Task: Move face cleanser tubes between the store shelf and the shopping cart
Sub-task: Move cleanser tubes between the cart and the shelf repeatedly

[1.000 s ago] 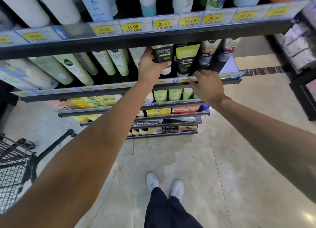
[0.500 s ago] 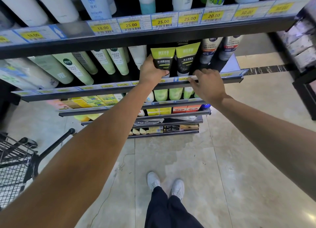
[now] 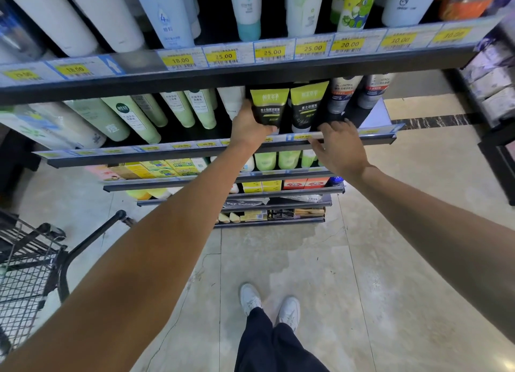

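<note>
Cleanser tube (image 3: 268, 108), black with lime-green top, stands at front edge of second shelf (image 3: 362, 144), touching matching tube (image 3: 306, 106) on its right. Left hand (image 3: 249, 126) grips its lower body, fingers wrapped round left side and base. Right hand (image 3: 338, 145) rests on shelf's price rail, fingers loosely spread, holding nothing. Shopping cart (image 3: 30, 265) waits low at left. Advice: hold firm near cap end, keep tube upright, avoid toppling neighbour.

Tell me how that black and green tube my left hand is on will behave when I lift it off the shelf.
The black and green tube looks like soft plastic, so it probably gives under the left hand. It stands cap-down and tall, so it may tip toward its twin beside it. Probably light.
</note>
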Demonstrator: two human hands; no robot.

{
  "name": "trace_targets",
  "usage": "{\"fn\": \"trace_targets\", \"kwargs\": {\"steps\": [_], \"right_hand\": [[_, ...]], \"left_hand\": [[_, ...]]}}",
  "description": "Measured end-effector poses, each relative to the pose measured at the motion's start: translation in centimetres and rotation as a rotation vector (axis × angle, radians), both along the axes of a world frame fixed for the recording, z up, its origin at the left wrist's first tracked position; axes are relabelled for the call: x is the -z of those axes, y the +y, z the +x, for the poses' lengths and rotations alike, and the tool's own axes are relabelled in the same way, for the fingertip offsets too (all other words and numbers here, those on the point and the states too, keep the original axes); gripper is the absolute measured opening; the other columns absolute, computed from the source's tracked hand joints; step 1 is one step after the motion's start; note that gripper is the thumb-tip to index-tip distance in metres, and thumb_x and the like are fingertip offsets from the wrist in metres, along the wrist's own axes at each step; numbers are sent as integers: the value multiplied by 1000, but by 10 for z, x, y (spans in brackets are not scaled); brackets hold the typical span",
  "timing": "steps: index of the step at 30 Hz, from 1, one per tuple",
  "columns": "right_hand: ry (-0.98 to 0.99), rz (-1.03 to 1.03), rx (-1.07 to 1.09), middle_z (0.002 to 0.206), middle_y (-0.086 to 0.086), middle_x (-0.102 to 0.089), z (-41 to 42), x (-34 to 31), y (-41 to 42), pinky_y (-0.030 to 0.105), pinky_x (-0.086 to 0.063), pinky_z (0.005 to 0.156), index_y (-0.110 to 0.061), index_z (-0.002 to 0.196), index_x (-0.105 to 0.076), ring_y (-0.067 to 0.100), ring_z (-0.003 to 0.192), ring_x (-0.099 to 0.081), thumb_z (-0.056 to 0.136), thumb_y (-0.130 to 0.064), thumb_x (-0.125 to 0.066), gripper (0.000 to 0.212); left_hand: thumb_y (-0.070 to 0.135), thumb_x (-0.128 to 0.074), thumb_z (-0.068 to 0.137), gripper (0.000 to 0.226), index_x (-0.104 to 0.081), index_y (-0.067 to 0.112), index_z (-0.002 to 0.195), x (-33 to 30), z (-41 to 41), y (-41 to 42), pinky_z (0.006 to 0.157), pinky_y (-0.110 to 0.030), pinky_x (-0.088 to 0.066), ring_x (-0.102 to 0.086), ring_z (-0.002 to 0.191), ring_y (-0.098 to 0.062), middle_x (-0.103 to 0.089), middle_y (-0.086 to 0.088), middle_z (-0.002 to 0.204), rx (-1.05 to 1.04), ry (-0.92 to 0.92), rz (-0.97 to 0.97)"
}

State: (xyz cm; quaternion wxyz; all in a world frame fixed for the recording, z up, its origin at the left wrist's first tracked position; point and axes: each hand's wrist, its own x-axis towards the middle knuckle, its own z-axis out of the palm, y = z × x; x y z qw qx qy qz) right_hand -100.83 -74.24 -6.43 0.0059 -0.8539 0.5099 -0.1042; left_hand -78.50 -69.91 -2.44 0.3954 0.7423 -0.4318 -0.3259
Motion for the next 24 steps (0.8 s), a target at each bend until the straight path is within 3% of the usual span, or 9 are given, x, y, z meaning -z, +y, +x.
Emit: {"fn": "trace_targets", "kwargs": {"steps": [4, 6, 10, 16, 21, 24], "right_hand": [[-83, 119, -12, 120, 20, -64, 0, -23, 27, 52, -34, 116, 0, 129, -60, 40, 118, -56, 100, -28, -57, 40], [-104, 168, -30, 128, 19, -62, 3, -41, 57, 49, -42, 109, -3, 135, -58, 39, 121, -54, 99, -27, -59, 43], [-216, 180, -184, 115, 11, -68, 23, -78, 130, 42, -52, 90, -9, 124, -67, 33, 107, -63, 96, -26, -66, 33], [-204, 229, -471, 127, 6, -64, 70, -122, 220, 42, -46, 101, -17, 126, -67, 28, 120, -55, 101, -41, -52, 38], [-207, 354, -659, 141, 2, -57, 106, -125, 253, 42, -41, 113, -20, 137, -62, 25, 135, -49, 103, -47, -48, 45], [-142, 407, -784, 146, -4, -53, 127, -122, 271, 43, -41, 113, -28, 140, -58, 22, 139, -46, 101, -60, -32, 57]], "left_hand": [[12, -79, 87, 62, -48, 10, 141, -17, 1, 34, 105, -35, -49, -59, 122, -23, -62, -9, 131, -6, -14, 22], [21, -67, 98, 53, -46, 13, 145, -32, 1, 64, 107, -41, -48, -54, 129, -23, -57, -11, 138, 31, -134, 19], [36, -50, 105, 46, -45, 18, 147, -63, 3, 146, 104, -48, -46, -50, 129, -29, -55, -8, 138, 90, -465, 6], [45, -39, 101, 48, -53, 17, 137, -89, 14, 261, 100, -51, -47, -53, 122, -34, -59, -10, 128, -132, -719, 67], [48, -35, 99, 51, -58, 17, 132, -91, 18, 337, 95, -47, -49, -56, 118, -33, -61, -8, 125, -348, -735, 181], [49, -37, 99, 50, -60, 18, 130, -91, 18, 380, 92, -44, -51, -59, 114, -33, -63, -7, 124, -494, -745, 259]]}}
